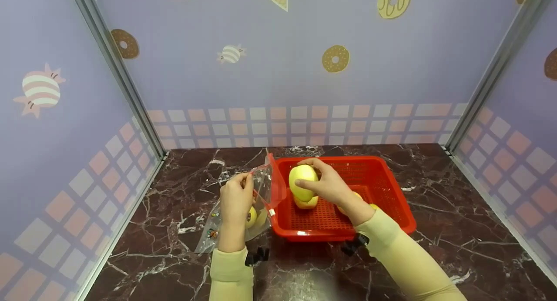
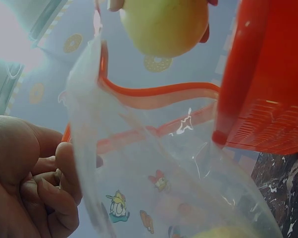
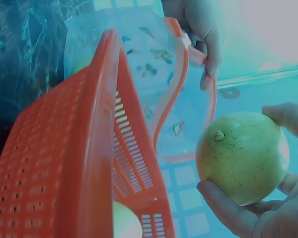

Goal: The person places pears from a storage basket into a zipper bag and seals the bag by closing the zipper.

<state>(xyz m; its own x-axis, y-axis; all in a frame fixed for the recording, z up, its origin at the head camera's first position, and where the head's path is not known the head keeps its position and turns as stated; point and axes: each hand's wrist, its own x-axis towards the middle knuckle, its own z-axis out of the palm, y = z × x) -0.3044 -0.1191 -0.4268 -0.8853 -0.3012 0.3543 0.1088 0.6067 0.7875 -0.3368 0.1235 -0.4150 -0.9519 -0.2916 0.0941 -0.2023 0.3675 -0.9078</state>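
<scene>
In the head view my right hand (image 1: 330, 185) holds a smooth yellow-green fruit (image 1: 302, 179) between thumb and fingers, over the left part of a red plastic basket (image 1: 391, 183). The right wrist view shows a small nub and dark specks on this fruit (image 3: 243, 158). My left hand (image 1: 235, 201) pinches the red-edged mouth of a clear zip bag (image 2: 159, 91) beside the basket. The bag gapes open, and cartoon figures are printed on it. Yellow fruit (image 1: 251, 216) lies inside it, partly covered by the left hand and wrist.
More yellow fruits (image 1: 307, 202) lie in the basket, some partly hidden under the right forearm. A white slider (image 1: 272, 212) sits on the bag's edge. Dark red marbled tabletop (image 1: 182, 266) surrounds everything, with patterned walls (image 1: 278, 75) at the back and sides.
</scene>
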